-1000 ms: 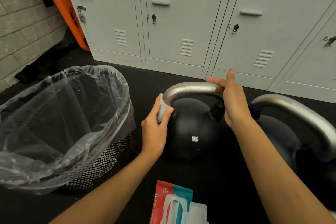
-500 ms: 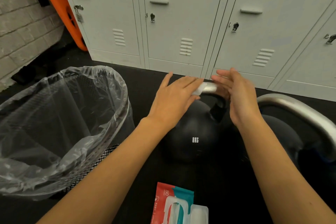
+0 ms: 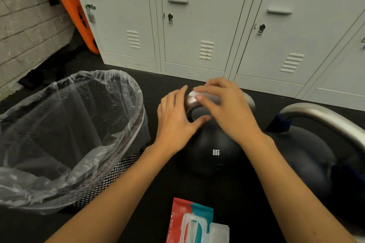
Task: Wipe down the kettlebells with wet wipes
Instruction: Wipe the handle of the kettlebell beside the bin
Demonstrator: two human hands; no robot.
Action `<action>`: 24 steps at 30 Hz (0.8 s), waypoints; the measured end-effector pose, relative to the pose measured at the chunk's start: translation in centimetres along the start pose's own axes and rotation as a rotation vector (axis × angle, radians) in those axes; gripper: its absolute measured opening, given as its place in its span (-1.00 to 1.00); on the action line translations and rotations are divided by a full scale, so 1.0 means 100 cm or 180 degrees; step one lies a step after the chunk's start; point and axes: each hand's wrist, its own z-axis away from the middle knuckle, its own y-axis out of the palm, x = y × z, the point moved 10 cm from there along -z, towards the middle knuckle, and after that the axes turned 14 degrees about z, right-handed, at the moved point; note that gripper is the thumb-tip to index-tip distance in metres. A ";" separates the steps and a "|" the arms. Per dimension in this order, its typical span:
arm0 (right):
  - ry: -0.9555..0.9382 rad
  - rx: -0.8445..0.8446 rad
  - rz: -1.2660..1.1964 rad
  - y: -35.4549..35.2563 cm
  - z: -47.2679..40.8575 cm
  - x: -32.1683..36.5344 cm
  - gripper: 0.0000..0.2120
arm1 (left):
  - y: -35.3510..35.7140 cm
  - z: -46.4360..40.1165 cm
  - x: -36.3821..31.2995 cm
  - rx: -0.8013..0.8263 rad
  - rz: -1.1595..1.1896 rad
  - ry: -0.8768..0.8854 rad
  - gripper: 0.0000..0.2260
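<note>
Head view: a black kettlebell marked "8KG" stands on the dark floor in front of a row of pale lockers, both of a person's hands gathered over its silver handle. The right hand lies across the top of the handle, fingers bent, its fingertips on a white wet wipe spread over the metal; whether they pinch the wipe or only press it cannot be told. The left hand rests against the handle's left bend, fingers extended and relaxed, thumb reaching under the arch toward the right hand. Just to the right stands a second, larger kettlebell, dark-bodied with a silver handle, partly cut off by the frame edge. To the left of the 8KG bell sits a black mesh waste bin lined with a clear plastic bag. At the bottom edge, between the forearms, lies a red-and-teal pack of wipes with its flip lid open. An orange object leans beside the lockers near a brick wall.
</note>
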 end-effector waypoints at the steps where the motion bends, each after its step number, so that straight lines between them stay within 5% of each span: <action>1: -0.0127 -0.0055 0.0193 0.003 -0.001 0.008 -0.79 | -0.002 0.004 0.012 -0.0004 0.0065 -0.0163 -0.18; 6: -0.0620 -0.0110 0.1014 0.021 0.006 0.036 -0.81 | 0.001 0.021 0.051 0.0272 0.0053 -0.0608 -0.33; 12: -0.0647 -0.0531 0.1128 0.008 0.018 0.023 -0.78 | 0.008 0.024 0.054 0.0261 0.0546 -0.0745 -0.61; 18: 0.0316 -0.0843 0.0364 -0.017 0.022 -0.031 -0.76 | 0.006 0.022 0.057 0.0178 0.0537 -0.0735 -0.62; 24: 0.1796 -0.0903 -0.1536 -0.007 0.041 -0.093 -0.75 | 0.007 0.024 0.058 0.0093 0.0563 -0.0743 -0.61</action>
